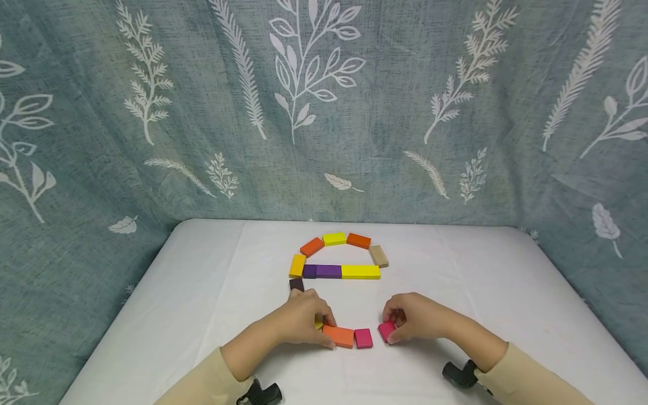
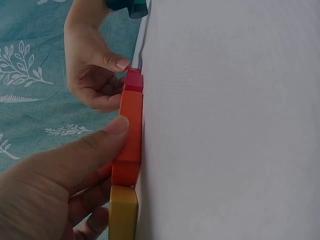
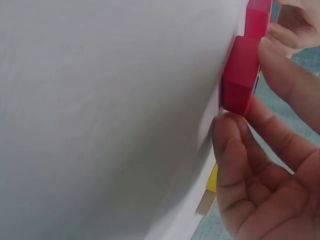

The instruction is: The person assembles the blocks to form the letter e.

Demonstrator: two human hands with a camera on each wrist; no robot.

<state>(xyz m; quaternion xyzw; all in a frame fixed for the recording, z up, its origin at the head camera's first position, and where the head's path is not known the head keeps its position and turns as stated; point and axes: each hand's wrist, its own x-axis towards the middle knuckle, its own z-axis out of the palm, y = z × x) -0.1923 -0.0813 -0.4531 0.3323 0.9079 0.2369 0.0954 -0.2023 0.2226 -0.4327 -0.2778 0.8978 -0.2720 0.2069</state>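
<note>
My left hand (image 1: pixel 301 318) pinches an orange block (image 1: pixel 342 337) on the near side of the table, thumb on its front face and fingers behind it. A yellow block (image 2: pixel 123 212) lies end to end with it, mostly hidden by that hand in the head view. To the right of the orange block sits a small pinkish-red block (image 1: pixel 363 338). A second pinkish-red block (image 3: pixel 242 65) is held between the thumb and fingers of my right hand (image 1: pixel 419 316). In the head view it stands slightly turned, a short gap away from the first.
Beyond the hands, an arch of blocks runs from a yellow-orange block (image 1: pixel 297 266) round to a beige block (image 1: pixel 378 256). Below the arch, purple blocks (image 1: pixel 328 271) and a long yellow block (image 1: pixel 360 272) form a straight row. A dark brown block (image 1: pixel 296 284) lies near my left fingers.
</note>
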